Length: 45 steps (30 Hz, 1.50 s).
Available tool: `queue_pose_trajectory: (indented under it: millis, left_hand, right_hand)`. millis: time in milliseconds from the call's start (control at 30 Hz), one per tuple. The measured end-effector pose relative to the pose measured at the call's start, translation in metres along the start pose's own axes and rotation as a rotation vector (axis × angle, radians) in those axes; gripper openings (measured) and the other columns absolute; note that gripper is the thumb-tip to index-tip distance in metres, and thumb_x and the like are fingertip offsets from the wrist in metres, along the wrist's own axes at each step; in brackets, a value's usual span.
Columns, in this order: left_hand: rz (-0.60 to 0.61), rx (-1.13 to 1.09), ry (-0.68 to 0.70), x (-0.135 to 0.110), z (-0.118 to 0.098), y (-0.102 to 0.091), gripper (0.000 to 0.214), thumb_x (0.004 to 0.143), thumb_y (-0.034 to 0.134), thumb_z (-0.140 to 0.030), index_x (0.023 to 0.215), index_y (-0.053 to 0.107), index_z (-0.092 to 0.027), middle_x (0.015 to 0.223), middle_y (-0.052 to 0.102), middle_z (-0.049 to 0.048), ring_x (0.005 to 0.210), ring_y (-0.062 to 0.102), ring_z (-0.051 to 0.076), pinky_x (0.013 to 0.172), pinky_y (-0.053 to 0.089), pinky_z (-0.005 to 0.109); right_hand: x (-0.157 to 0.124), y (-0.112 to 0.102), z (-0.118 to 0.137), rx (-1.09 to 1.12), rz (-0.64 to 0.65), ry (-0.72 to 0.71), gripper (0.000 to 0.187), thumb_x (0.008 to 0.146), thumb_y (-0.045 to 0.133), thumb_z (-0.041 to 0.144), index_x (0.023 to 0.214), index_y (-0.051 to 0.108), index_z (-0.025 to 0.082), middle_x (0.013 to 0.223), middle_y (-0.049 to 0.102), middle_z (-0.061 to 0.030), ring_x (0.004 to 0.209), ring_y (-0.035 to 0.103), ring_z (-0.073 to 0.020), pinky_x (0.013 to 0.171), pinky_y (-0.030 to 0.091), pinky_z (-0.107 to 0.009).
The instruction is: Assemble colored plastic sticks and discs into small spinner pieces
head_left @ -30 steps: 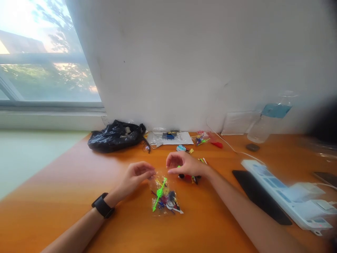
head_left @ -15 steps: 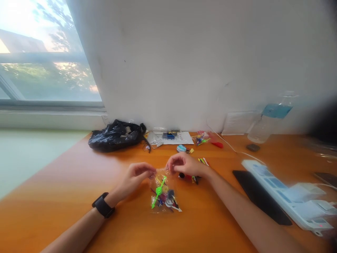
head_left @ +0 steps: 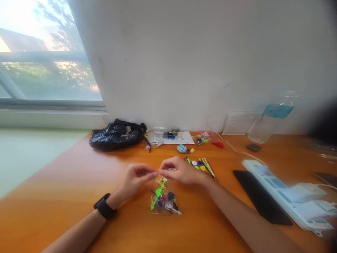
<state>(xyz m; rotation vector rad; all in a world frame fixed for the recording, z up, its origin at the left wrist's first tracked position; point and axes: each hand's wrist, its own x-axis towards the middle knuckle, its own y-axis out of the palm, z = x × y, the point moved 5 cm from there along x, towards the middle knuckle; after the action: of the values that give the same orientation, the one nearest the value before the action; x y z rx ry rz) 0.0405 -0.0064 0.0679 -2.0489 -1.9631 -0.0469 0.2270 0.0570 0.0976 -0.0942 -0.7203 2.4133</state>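
A small clear plastic bag (head_left: 164, 198) lies on the orange table (head_left: 65, 196) in front of me, filled with coloured plastic parts, among them a bright green stick. My left hand (head_left: 137, 179), with a black watch on its wrist, pinches the bag's top edge from the left. My right hand (head_left: 179, 171) pinches the same top edge from the right, so the fingertips of both hands nearly meet. Just right of my right hand lies a loose heap of coloured discs and sticks (head_left: 201, 165).
A black plastic bag (head_left: 116, 135) lies at the back left by the wall. Papers and small packets (head_left: 173, 137) sit at the back centre. A white power strip (head_left: 286, 195), a dark flat pad (head_left: 260, 200) and a water bottle (head_left: 268, 121) are on the right.
My right hand moved left from the loose heap to the bag's top edge and closed on it beside my left hand. The heap of coloured parts is now uncovered.
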Motion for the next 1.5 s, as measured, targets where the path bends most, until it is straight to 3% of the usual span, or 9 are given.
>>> queue_pose_trajectory:
  millis: [67,200,533,767,933,1033,1100,1267,1500]
  left_hand:
    - [-0.033,-0.051,-0.008,0.003,0.005,0.0,0.031,0.079,0.089,-0.042,0.09,0.078,-0.016,0.083,0.081,0.0065,0.072,0.074,0.019,0.067,0.059,0.027]
    - [0.011,-0.102,-0.05,0.005,0.011,0.002,0.04,0.082,0.087,-0.042,0.109,0.079,-0.015,0.085,0.082,0.0076,0.073,0.076,0.02,0.071,0.062,0.03]
    - [0.09,0.05,-0.108,0.008,0.013,-0.002,0.032,0.086,0.081,-0.047,0.091,0.081,-0.016,0.082,0.082,0.0078,0.071,0.072,0.02,0.067,0.057,0.029]
    - [0.146,0.042,0.017,0.006,0.011,0.005,0.031,0.1,0.065,-0.046,0.09,0.063,-0.017,0.08,0.072,0.0019,0.07,0.065,0.013,0.066,0.05,0.023]
    - [0.091,-0.004,-0.014,0.005,0.015,0.004,0.032,0.098,0.068,-0.046,0.106,0.067,-0.016,0.088,0.072,0.0041,0.078,0.066,0.016,0.072,0.052,0.026]
    - [0.085,-0.011,-0.054,0.006,0.023,0.003,0.036,0.096,0.072,-0.046,0.115,0.069,-0.015,0.096,0.075,0.0073,0.082,0.068,0.018,0.073,0.054,0.027]
    - [0.084,-0.003,-0.055,0.007,0.028,0.002,0.035,0.094,0.075,-0.046,0.109,0.071,-0.015,0.095,0.076,0.0075,0.082,0.068,0.018,0.072,0.053,0.026]
    - [0.057,-0.024,-0.043,0.008,0.03,0.0,0.032,0.094,0.075,-0.046,0.1,0.072,-0.015,0.086,0.074,0.0043,0.074,0.065,0.015,0.069,0.051,0.024]
    - [0.037,-0.141,-0.096,0.004,0.016,0.0,0.028,0.091,0.078,-0.041,0.091,0.068,-0.015,0.083,0.07,0.0022,0.075,0.063,0.014,0.068,0.051,0.023]
  right_hand:
    - [0.0,-0.001,-0.002,0.006,0.003,0.022,0.031,0.094,0.071,0.045,0.089,0.075,0.015,0.08,0.072,-0.0019,0.073,0.061,-0.0155,0.065,0.044,-0.024]
    - [-0.002,-0.003,-0.002,0.018,0.041,0.055,0.034,0.094,0.07,0.048,0.084,0.074,0.015,0.075,0.072,-0.0018,0.068,0.06,-0.0148,0.062,0.043,-0.024]
    - [-0.009,-0.023,-0.008,-0.035,0.158,0.138,0.026,0.092,0.067,0.038,0.084,0.076,0.015,0.073,0.071,-0.0024,0.058,0.057,-0.0125,0.052,0.042,-0.023]
    - [-0.007,-0.026,-0.023,0.065,0.083,0.152,0.033,0.085,0.065,0.026,0.11,0.084,0.018,0.071,0.073,-0.0019,0.055,0.057,-0.0141,0.049,0.043,-0.024]
    - [-0.001,-0.017,-0.03,0.027,-0.113,0.088,0.037,0.08,0.061,0.018,0.107,0.086,0.016,0.085,0.081,-0.0054,0.068,0.067,-0.018,0.064,0.051,-0.027]
    - [0.001,-0.01,-0.026,-0.002,-0.167,0.034,0.035,0.082,0.061,0.017,0.105,0.086,0.019,0.098,0.083,-0.0058,0.085,0.073,-0.0221,0.075,0.054,-0.028]
    - [0.001,-0.008,-0.021,-0.031,-0.179,-0.006,0.03,0.084,0.062,0.018,0.102,0.085,0.02,0.099,0.083,-0.0052,0.088,0.073,-0.0219,0.077,0.053,-0.028]
    - [0.002,-0.01,-0.02,0.005,-0.162,-0.006,0.017,0.081,0.069,0.02,0.094,0.08,0.016,0.082,0.076,-0.0027,0.072,0.065,-0.0156,0.067,0.048,-0.025]
    - [0.003,-0.015,-0.035,0.267,-0.099,0.055,0.027,0.075,0.066,0.021,0.093,0.086,0.015,0.082,0.078,-0.0049,0.069,0.065,-0.0151,0.069,0.052,-0.026]
